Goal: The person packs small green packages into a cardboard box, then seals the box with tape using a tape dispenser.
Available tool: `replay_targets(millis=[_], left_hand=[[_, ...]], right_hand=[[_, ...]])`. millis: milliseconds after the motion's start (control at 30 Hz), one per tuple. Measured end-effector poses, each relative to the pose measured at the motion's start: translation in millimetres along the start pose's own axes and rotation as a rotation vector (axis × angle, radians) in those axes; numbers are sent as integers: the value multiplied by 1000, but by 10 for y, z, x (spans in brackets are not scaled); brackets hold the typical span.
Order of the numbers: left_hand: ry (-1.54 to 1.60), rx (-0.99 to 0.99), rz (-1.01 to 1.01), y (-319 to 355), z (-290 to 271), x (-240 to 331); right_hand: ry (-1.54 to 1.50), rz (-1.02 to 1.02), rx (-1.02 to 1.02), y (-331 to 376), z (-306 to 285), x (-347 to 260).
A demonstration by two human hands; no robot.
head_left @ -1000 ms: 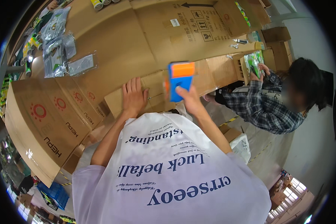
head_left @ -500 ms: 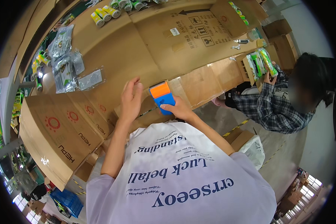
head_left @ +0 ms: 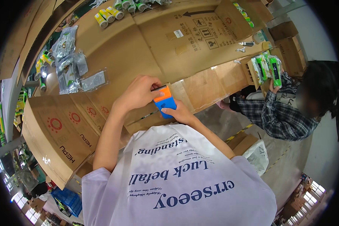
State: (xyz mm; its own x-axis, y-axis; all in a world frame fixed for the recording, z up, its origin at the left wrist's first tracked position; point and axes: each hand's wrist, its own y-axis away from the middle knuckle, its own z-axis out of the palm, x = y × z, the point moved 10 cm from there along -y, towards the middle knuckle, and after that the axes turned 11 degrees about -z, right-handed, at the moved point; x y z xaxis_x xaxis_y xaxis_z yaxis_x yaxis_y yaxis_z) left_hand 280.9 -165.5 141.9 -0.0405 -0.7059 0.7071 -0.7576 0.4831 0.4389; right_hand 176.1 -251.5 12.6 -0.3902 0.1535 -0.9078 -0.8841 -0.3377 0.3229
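Observation:
A small block-shaped item [head_left: 168,102], blue below and orange above with a dark strip along its top end, is held in front of my shirt, over the cardboard. My right hand [head_left: 182,112] grips its blue lower part, thumb across the front. My left hand [head_left: 138,92] is closed on the orange end, thumb on the front and fingers curled over the top. Those fingers partly hide the top edge. What kind of item it is I cannot make out.
Cardboard [head_left: 139,49] covers the table. Clear plastic packs [head_left: 68,73] lie at left, yellow-and-white cylinders [head_left: 109,15] at the far edge. A printed carton [head_left: 64,128] stands at near left. At right, a co-worker in a plaid shirt [head_left: 269,113] holds a green pack [head_left: 275,71] beside an open box.
My left hand has moved right from beside the item and closed on its orange end. My right hand keeps its hold. The co-worker's green pack has turned.

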Motion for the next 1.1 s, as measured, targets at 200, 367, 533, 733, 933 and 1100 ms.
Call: replay_targets(millis=[200, 367, 533, 733, 933, 1100], left_hand=[[153, -183, -179, -217, 50, -156], [243, -278, -210, -460, 185, -475], [242, -236, -192, -511, 310, -540], [213, 51, -229, -511, -83, -526], [108, 64, -271, -930, -285, -777], [321, -280, -454, -1105, 408, -1516]], right_hand=[[12, -15, -10, 3, -39, 2], [11, -11, -6, -27, -33, -17], [22, -4, -24, -14, -36, -37], [77, 88, -12, 67, -85, 8], [41, 177, 76, 384, -94, 67], [149, 209, 60, 405, -121, 73]])
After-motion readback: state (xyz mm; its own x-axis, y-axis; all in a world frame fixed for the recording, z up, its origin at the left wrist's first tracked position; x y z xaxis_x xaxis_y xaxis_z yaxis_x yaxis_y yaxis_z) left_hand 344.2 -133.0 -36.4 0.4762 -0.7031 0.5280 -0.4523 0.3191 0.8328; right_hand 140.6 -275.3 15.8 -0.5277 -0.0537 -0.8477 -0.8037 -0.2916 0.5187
